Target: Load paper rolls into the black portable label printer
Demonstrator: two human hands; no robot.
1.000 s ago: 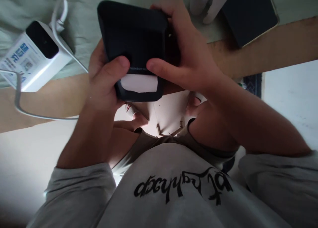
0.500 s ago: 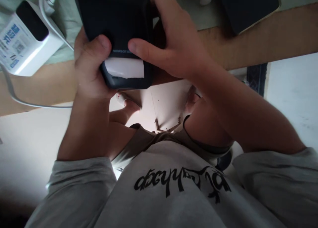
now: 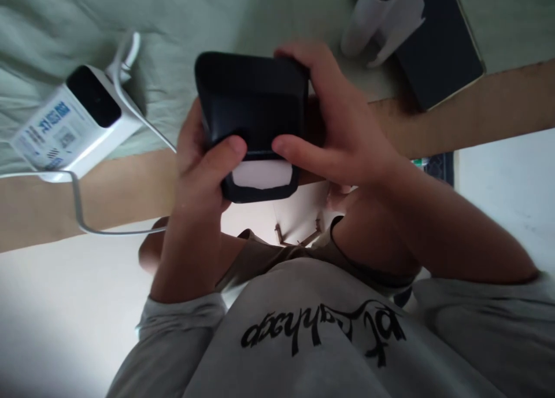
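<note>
Around the black device, the left hand and the right hand grip its two sides, thumbs on top, probably for steadiness. To its left is a white box; to its right, a white roll.

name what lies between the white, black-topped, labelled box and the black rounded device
In the head view: a thin white cable, green cloth and the left hand.

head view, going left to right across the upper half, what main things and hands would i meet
White box with a black end, left hand, black device, right hand, dark flat object.
</note>
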